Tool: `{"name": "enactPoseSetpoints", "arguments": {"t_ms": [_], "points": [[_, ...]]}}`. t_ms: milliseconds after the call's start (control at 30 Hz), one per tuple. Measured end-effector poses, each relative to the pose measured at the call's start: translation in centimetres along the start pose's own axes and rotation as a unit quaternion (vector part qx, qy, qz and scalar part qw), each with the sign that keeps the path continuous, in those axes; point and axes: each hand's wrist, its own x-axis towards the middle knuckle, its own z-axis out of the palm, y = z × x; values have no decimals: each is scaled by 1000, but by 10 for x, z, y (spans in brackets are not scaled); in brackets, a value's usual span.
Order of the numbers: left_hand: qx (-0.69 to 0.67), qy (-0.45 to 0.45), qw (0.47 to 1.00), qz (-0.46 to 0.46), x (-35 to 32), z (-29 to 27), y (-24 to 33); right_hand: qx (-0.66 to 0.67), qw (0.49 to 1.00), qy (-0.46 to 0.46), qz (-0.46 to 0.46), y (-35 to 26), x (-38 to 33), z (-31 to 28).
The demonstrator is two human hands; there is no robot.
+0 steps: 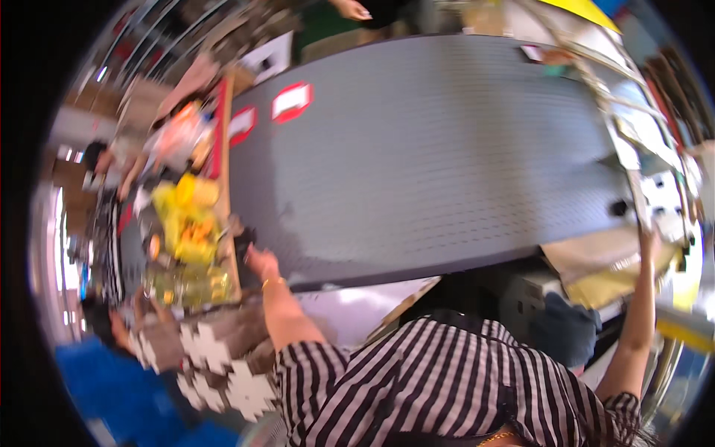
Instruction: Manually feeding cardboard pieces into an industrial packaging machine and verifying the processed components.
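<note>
My left hand [261, 262] is at the near left corner of a wide dark grey table [417, 164] whose top is covered in rows of small marks. Its fingers close round a small black thing [244, 238], too blurred to name, beside a wooden edge strip [226, 164]. Far to the right, my outstretched right hand [649, 242] is at the lower end of a pale bar [637, 195] along the table's right side. Blur hides its fingers, so whether it grips the bar does not show. Two red-edged white cards [292, 102] lie at the table's far left.
Left of the wooden strip are yellow plastic bags [186, 223] and a clear yellowish container [190, 287]. Stacked brown-and-white cut pieces [223, 357] stand below. Brown sheets [607, 264] lie at the near right. Another person's hand [350, 9] shows beyond the far edge.
</note>
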Motion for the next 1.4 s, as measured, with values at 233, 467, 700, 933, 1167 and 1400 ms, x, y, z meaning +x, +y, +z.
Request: {"name": "enactPoseSetpoints", "arguments": {"t_ms": [233,467,700,933,1167,1400], "points": [[78,15,990,-116,27,-16,-5,258,932,72,-244,-116,-69,-28],[136,-50,989,7,59,9,-49,326,860,-124,-374,-237,-229,-153],[-368,-198,906,69,25,7,112,384,794,-99,-462,-195,-287,-184],[-402,-394,435,703,-396,-235,429,478,811,81,-328,-52,-367,-223],[-354,-358,82,860,-686,-388,448,498,842,133,-158,140,-476,-207],[-227,-424,-44,876,-855,-411,456,570,793,214,17,258,-541,-189]]}}
